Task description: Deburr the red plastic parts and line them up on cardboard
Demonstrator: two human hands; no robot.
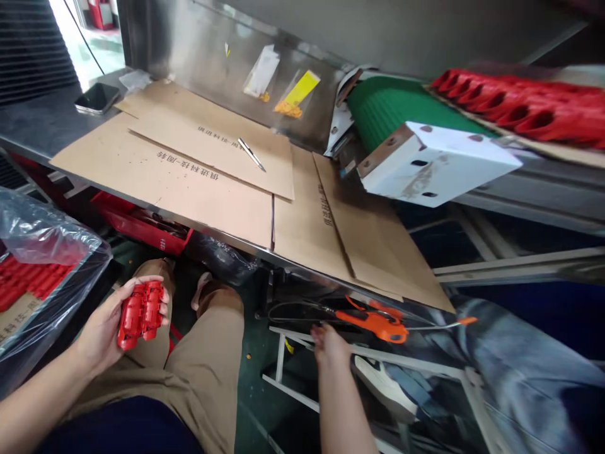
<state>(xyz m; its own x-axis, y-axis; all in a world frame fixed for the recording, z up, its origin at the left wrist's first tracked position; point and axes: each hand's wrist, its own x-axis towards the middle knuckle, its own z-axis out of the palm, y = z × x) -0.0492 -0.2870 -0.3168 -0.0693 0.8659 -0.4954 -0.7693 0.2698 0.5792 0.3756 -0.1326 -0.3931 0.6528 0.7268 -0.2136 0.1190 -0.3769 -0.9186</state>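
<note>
My left hand [106, 321] is wrapped round two red plastic parts [140, 314], ribbed and tube-like, lying side by side above my lap. Below the table's front edge, my right hand [326, 340] reaches forward, its fingers blurred and partly turned away, so their grip is unclear. Just beyond it hangs an orange air blow gun [378, 325] with a thin nozzle pointing right. A dark cable or hose runs near those fingers, and contact with it cannot be made out.
Cardboard sheets [217, 202] cover the table, with a pen [251, 154] and a phone [97, 99] on top. At right, a green conveyor belt [387, 113] carries red parts [520, 107]. A plastic-lined crate [85, 277] stands left. Another person's leg [515, 372] is at right.
</note>
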